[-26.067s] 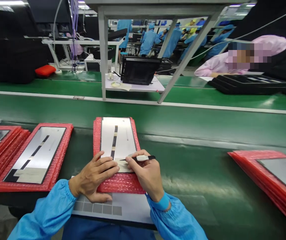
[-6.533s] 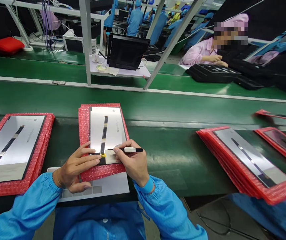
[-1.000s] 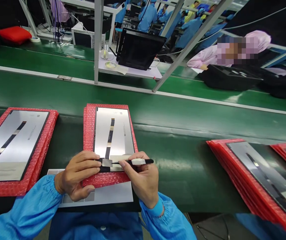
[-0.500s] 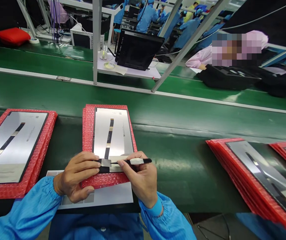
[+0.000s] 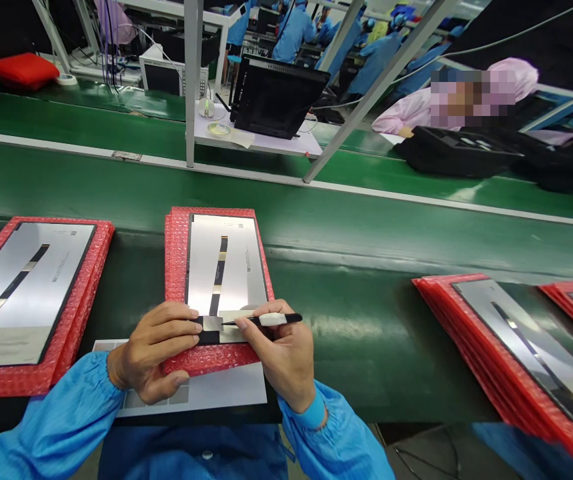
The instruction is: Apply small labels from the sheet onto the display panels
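In front of me a display panel (image 5: 241, 267), silver back up, lies on red bubble-wrap sleeves (image 5: 176, 260). A black flex cable (image 5: 219, 273) runs lengthwise down its back. At the panel's near end is a small grey square piece (image 5: 212, 324). My left hand (image 5: 159, 350) lies flat with fingers stretched out, fingertips touching the left side of this piece. My right hand (image 5: 286, 353) pinches black tweezers (image 5: 271, 320) with a white grip, their tips at the right edge of the grey piece.
More panels on red bubble wrap lie at left (image 5: 41, 267) and in a stack at right (image 5: 506, 360). A printed sheet (image 5: 231, 393) sits under the middle stack. Beyond the green bench (image 5: 346, 233) stand metal posts (image 5: 193, 87), a black monitor (image 5: 279, 97) and a person in pink (image 5: 401, 117).
Both hands stay in place at the grey piece. The tweezers' rear end has shifted very slightly up and left.
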{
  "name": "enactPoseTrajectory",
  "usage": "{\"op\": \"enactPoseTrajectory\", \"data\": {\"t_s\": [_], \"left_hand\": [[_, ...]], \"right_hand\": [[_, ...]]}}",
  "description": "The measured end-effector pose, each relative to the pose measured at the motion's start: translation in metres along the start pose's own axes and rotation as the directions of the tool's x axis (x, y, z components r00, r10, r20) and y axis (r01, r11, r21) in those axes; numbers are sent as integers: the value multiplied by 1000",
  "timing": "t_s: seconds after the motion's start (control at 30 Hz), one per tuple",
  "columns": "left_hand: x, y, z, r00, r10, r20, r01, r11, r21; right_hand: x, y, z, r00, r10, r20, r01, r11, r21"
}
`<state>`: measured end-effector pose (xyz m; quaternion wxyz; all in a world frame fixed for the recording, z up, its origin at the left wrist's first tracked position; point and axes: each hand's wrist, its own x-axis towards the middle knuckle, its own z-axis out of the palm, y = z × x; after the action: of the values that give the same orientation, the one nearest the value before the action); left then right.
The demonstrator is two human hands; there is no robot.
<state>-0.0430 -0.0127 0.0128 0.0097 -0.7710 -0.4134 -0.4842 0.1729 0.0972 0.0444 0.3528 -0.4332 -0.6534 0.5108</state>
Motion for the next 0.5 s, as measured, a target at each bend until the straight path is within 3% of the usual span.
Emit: {"op": "enactPoseTrajectory", "data": {"t_s": [0.5], "left_hand": [[-1, -1, -1, 1000, -14, 8, 14, 1000, -9]], "right_hand": [[0, 2, -3, 998, 54, 35, -57, 996, 64]]}}
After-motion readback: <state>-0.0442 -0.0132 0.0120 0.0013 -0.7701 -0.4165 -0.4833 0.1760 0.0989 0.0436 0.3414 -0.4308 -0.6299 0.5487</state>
